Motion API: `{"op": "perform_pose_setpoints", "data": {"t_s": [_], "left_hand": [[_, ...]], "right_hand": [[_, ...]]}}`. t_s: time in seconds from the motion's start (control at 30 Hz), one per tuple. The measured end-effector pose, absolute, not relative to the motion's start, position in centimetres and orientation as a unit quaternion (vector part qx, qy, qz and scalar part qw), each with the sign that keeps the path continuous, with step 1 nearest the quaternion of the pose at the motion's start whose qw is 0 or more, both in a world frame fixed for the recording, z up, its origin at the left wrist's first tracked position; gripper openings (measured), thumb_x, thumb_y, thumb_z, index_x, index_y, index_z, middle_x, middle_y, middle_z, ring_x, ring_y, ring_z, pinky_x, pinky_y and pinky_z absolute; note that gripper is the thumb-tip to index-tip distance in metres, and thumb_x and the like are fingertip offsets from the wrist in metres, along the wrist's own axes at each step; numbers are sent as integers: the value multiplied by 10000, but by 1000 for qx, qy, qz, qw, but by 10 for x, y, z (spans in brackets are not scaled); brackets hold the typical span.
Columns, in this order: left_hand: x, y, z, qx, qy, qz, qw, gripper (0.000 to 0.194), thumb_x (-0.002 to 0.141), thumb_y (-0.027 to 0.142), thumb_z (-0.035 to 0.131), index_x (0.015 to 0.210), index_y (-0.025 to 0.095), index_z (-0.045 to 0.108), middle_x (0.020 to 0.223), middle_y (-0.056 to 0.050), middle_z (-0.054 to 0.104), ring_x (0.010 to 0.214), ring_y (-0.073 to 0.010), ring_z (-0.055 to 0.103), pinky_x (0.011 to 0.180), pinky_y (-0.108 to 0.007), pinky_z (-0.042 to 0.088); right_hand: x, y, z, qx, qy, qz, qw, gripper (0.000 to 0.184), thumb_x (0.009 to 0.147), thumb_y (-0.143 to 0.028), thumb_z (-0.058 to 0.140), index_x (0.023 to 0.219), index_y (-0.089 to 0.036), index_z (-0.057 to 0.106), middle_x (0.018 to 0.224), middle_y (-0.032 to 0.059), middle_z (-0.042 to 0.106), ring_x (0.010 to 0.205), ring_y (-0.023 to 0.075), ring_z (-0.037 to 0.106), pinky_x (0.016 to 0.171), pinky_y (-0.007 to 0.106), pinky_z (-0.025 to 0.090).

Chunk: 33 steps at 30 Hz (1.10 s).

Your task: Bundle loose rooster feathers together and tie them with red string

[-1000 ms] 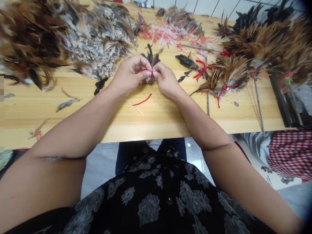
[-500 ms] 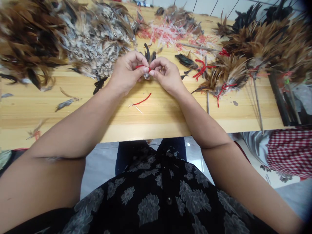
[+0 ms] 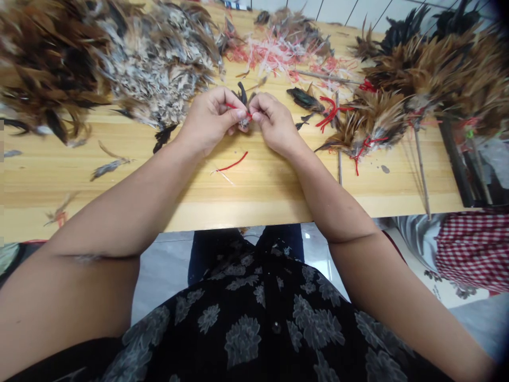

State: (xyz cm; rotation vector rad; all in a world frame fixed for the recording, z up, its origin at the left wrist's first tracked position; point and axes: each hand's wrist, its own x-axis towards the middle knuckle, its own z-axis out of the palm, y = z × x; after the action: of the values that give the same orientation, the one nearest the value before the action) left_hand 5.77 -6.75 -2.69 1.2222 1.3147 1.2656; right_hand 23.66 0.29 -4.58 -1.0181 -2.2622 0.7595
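Over the table, my left hand pinches a small feather bunch by its base, with red yarn running across the fingers. My right hand is closed, its thumb and forefinger pinching the red yarn at the right side of the bunch. Dark tips of the bunch stick up between both hands; much of it is hidden by fingers. Just below lies a loose piece of red yarn with a pale strand. To the right are a dark feather bunch and several cut red yarn lengths.
Big heaps of brown feathers and grey-white feathers cover the left. Pink and white plastic strips lie at the back. Brown feather bundles tied with red yarn and feather dusters on sticks fill the right side of the wooden table.
My right hand has drawn slightly to the right, away from the left, with the red yarn between them. The left hand still holds the feather bunch.
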Motion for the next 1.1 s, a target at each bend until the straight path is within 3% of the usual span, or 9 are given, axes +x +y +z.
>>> {"op": "perform_pose_setpoints", "data": {"t_s": [0.1, 0.27, 0.47, 0.6, 0.77, 0.97, 1.1], "left_hand": [[62, -71, -19, 470, 546, 514, 465, 458, 1139, 3, 810, 846, 302, 625, 785, 63, 793, 809, -170, 783, 696, -283, 479], [67, -76, -5, 447, 594, 495, 450, 413, 1137, 140, 949, 980, 277, 592, 949, 55, 858, 1003, -173, 854, 779, -251, 505], [65, -74, -6, 446, 575, 503, 467, 451, 1182, 62, 829, 916, 278, 537, 908, 63, 805, 840, -134, 758, 829, -246, 576], [60, -73, -12, 478, 565, 495, 455, 495, 1098, 180, 999, 923, 286, 548, 935, 39, 832, 951, -187, 805, 955, -297, 641], [51, -71, -21, 514, 556, 494, 428, 426, 1068, 268, 1003, 940, 311, 598, 991, 10, 856, 1055, -253, 835, 1050, -379, 678], [35, -57, -48, 576, 496, 519, 391, 418, 1086, 425, 1017, 974, 332, 625, 1078, -22, 889, 977, -263, 833, 1013, -413, 694], [34, -55, -50, 595, 478, 518, 386, 438, 1076, 402, 1029, 954, 328, 615, 1117, -26, 908, 926, -246, 822, 952, -402, 692]], "right_hand": [[240, 7, -48, -376, -847, 270, 263, 248, 1127, -99, 630, 963, -279, 586, 1172, 45, 797, 1209, 247, 723, 1192, 392, 595], [248, 17, -52, -373, -855, 261, 250, 191, 1146, -136, 594, 1015, -266, 643, 1142, 49, 786, 1159, 246, 714, 1189, 423, 614], [257, 21, -49, -392, -864, 242, 202, 198, 1118, -136, 614, 970, -266, 632, 1161, 70, 803, 1155, 247, 705, 1181, 423, 609], [259, 18, -48, -395, -864, 254, 184, 175, 1134, -182, 626, 986, -260, 673, 1128, 64, 823, 1113, 249, 729, 1144, 417, 624], [260, 22, -52, -394, -837, 296, 237, 161, 1208, -346, 733, 1113, -217, 752, 1079, 28, 804, 1068, 212, 728, 1128, 387, 620], [262, 28, -56, -364, -833, 352, 224, 436, 1154, -565, 876, 1310, -167, 789, 1028, -4, 772, 962, 165, 688, 973, 326, 582], [260, 19, -50, -365, -837, 357, 198, 325, 1096, -455, 918, 1193, -163, 812, 954, -16, 758, 926, 165, 659, 930, 329, 548]]}}
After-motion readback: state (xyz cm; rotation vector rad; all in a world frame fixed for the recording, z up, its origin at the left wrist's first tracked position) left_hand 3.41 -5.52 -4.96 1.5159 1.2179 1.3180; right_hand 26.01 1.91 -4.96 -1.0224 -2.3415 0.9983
